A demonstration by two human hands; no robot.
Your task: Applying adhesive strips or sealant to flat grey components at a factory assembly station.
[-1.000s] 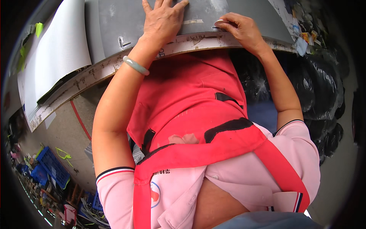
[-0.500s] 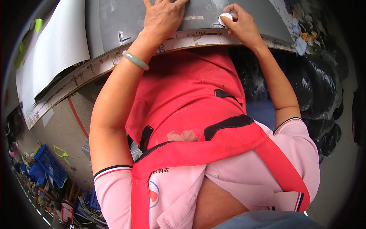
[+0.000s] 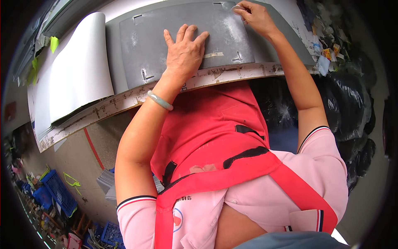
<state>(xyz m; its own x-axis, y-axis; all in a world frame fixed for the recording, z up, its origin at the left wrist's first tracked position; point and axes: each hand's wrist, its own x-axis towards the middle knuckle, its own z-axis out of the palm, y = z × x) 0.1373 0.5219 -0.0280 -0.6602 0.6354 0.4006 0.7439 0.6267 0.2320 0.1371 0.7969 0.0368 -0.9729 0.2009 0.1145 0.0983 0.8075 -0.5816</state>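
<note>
A dark grey template board (image 3: 161, 45) lies on grey sheet material at the table's front, with small angled slots near its corners and white powdery smears around them. My left hand (image 3: 184, 52) rests on it with fingers spread flat. A strip of tape (image 3: 214, 54) is stuck on the board beside that hand. At the board's far right corner, my right hand (image 3: 259, 18) pinches a round white piece of chalk (image 3: 237, 8), seen almost edge-on and partly covered by the fingers.
White sheets (image 3: 81, 62) with a curled edge lie left of the board on the table (image 3: 120, 101). Black plastic bags (image 3: 346, 103) are piled at right, below scraps and small packets (image 3: 327, 54). Blue crates (image 3: 58, 191) stand on the floor at lower left.
My right hand has moved with the chalk from the board's near right corner to its far right corner. The view has shifted, showing more of the board; my left hand still lies on it.
</note>
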